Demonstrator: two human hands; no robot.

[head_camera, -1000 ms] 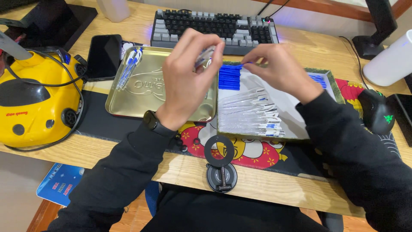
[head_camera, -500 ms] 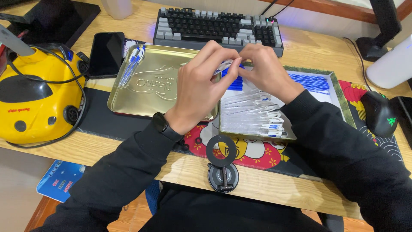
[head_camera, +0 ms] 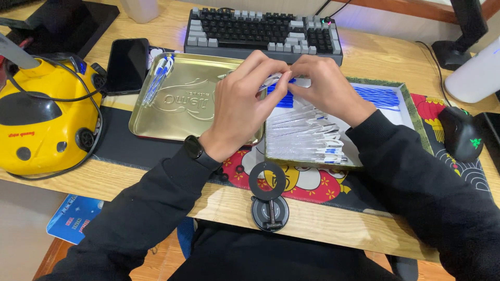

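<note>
My left hand (head_camera: 244,106) and my right hand (head_camera: 327,89) meet fingertip to fingertip over the gap between two trays. Both pinch one clear pen with blue parts (head_camera: 274,81); fingers hide most of it. Under the left hand lies a gold metal tray (head_camera: 177,106) with a few finished blue-and-clear pens (head_camera: 158,78) along its left side. Below the right hand, a green-rimmed tray (head_camera: 412,101) holds a pile of several clear pen barrels (head_camera: 307,136) and a row of thin blue pieces (head_camera: 376,97).
A keyboard (head_camera: 260,28) lies behind the trays and a dark phone (head_camera: 126,65) to their left. A yellow car-shaped device (head_camera: 41,114) with cables fills the left edge. A black mouse (head_camera: 461,132) and white cylinder (head_camera: 476,73) stand right. A round black stand (head_camera: 268,198) sits at the desk's front edge.
The hands have drawn closer together; the fingertips were apart along the pen and now touch around it. Both hands sit slightly lower over the trays.
</note>
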